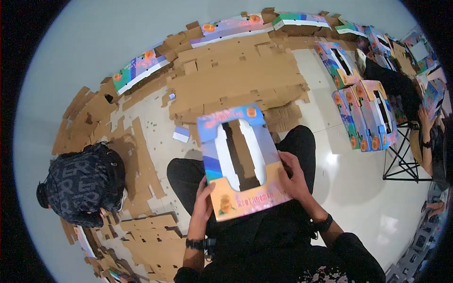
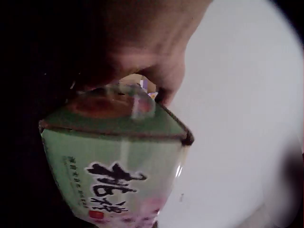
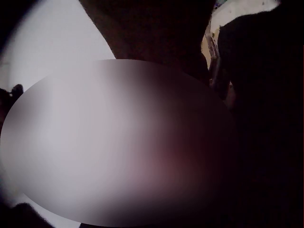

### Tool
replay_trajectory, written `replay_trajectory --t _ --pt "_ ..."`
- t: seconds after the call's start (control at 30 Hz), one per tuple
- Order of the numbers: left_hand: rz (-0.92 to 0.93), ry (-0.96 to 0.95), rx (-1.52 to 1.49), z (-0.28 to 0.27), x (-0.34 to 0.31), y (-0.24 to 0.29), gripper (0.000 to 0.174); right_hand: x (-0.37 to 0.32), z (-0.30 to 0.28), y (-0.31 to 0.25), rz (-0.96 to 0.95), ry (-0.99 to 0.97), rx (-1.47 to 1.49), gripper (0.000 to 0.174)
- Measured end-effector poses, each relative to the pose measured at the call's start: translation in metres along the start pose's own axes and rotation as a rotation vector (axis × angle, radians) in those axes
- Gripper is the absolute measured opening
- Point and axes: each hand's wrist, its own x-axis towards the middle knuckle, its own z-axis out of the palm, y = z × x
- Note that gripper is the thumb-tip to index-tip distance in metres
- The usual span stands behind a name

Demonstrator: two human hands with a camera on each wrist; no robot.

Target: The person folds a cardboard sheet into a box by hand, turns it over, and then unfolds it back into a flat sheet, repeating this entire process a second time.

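A printed cardboard box (image 1: 273, 177) with peach pictures and a large cut-out window in its top is held above the lap in the head view. My left hand (image 1: 203, 203) grips its near left corner, thumb on the printed face. On the right edge, my right hand (image 1: 293, 179) holds the box with the thumb over the top. Up close in the left wrist view, the left hand (image 2: 156, 61) lies against a green side of the box (image 2: 137, 161) with dark lettering. Most of the right wrist view is blurred, hiding that hand's fingers.
Flattened brown cardboard (image 1: 231, 70) covers much of the floor ahead. Printed box pieces (image 1: 141, 70) line the wall. Several window boxes (image 1: 363, 113) stand at right, near a seated person's arm (image 1: 427, 137) and a black folding stool (image 1: 403, 160). Another person (image 1: 85, 179) crouches at left.
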Motion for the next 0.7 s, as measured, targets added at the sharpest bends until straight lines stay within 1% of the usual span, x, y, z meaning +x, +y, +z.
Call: replay_trajectory --t 0.03,0.07,0.1,0.13,0.23,0.27,0.33,0.37,0.4,0.43,0.47,0.5,0.53,0.57,0.6,0.63,0.67,0.7 --pt "0.034 -0.010 -0.023 0.012 -0.022 0.012 0.081 -0.006 -0.002 -0.016 -0.024 0.022 -0.065 0.045" --pt "0.117 -0.041 -0.020 0.027 -0.043 0.024 0.089 -0.013 -0.005 -0.037 -0.047 0.045 -0.131 0.043" --pt "0.210 -0.037 0.071 0.038 -0.061 0.029 0.096 -0.017 -0.009 -0.059 -0.075 0.068 -0.196 0.041" --pt "0.311 -0.047 0.103 0.050 -0.072 0.030 0.101 -0.020 -0.015 -0.079 -0.276 0.136 -0.445 0.042" --pt "0.580 -0.061 0.240 0.086 -0.082 0.025 0.116 -0.042 -0.021 -0.106 -0.325 0.131 -0.538 0.043" --pt "0.669 -0.082 0.330 0.096 -0.076 0.022 0.119 -0.051 -0.022 -0.124 -0.154 -0.011 -0.437 0.052" --pt "0.785 -0.124 0.380 0.123 -0.058 0.012 0.123 -0.051 -0.018 -0.171 0.069 -0.094 -0.346 0.061" --pt "0.841 -0.162 0.391 0.138 -0.047 0.006 0.125 -0.049 -0.018 -0.173 0.145 -0.096 -0.310 0.068" --pt "0.841 -0.205 0.352 0.159 -0.040 0.001 0.126 -0.047 -0.018 -0.175 0.222 -0.094 -0.274 0.075" --pt "0.841 -0.248 0.315 0.180 -0.033 -0.003 0.126 -0.041 -0.021 -0.163 0.097 -0.007 -0.366 0.075" --pt "0.897 -0.237 0.452 0.193 -0.022 -0.013 0.126 -0.037 -0.028 -0.158 0.147 0.075 -0.389 0.073" --pt "0.944 -0.237 0.515 0.215 -0.024 -0.010 0.121 -0.031 -0.039 -0.152 0.197 0.152 -0.410 0.072" --pt "0.915 -0.281 0.409 0.233 -0.015 -0.019 0.121 -0.024 -0.054 -0.138 0.160 0.230 -0.300 0.066" --pt "0.851 -0.371 0.345 0.244 -0.010 -0.028 0.116 -0.019 -0.073 -0.133 0.190 0.258 -0.237 0.057" --pt "0.784 -0.422 0.338 0.259 -0.011 -0.029 0.104 -0.012 -0.091 -0.114 0.108 0.363 -0.232 0.047" --pt "0.716 -0.470 0.332 0.270 -0.015 -0.026 0.092 -0.005 -0.115 -0.099 0.046 0.418 -0.215 0.034" --pt "0.782 -0.481 0.507 0.275 -0.016 -0.022 0.082 -0.001 -0.143 -0.090 0.118 0.494 -0.280 0.026" --pt "0.843 -0.486 0.684 0.278 -0.018 -0.019 0.073 0.003 -0.171 -0.084 0.087 0.510 -0.230 0.024"
